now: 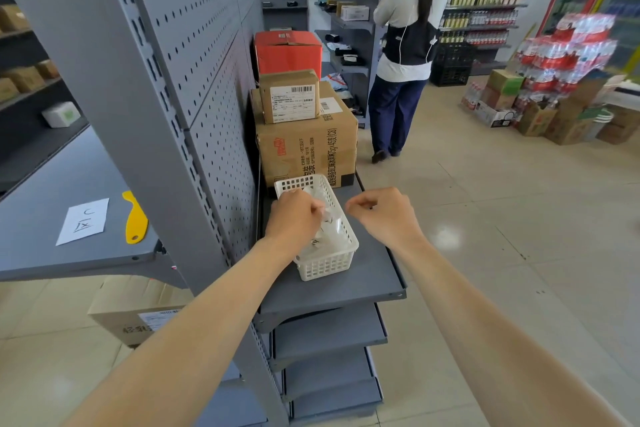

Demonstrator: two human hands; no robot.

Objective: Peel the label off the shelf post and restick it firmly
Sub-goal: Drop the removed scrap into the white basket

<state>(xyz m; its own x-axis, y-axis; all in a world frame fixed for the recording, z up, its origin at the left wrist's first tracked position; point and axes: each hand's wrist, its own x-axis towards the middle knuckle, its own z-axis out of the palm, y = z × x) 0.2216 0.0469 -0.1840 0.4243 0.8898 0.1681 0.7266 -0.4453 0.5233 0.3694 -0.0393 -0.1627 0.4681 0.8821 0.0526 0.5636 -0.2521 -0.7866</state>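
Observation:
A grey slotted shelf post (114,87) rises on the left, next to a pegboard panel. No label shows on the post. A white plastic basket (329,263) with white label sheets stands on the grey shelf (374,274). My left hand (294,222) reaches into the basket, fingers pinched on a small white label piece. My right hand (384,215) hovers just right of the basket with fingers curled; whether it holds anything I cannot tell.
Cardboard boxes (308,146) and a red box (287,52) are stacked behind the basket. A yellow scraper (135,218) and a white paper sheet (83,220) lie on the left shelf. A person (405,45) stands in the aisle; stacked goods sit far right.

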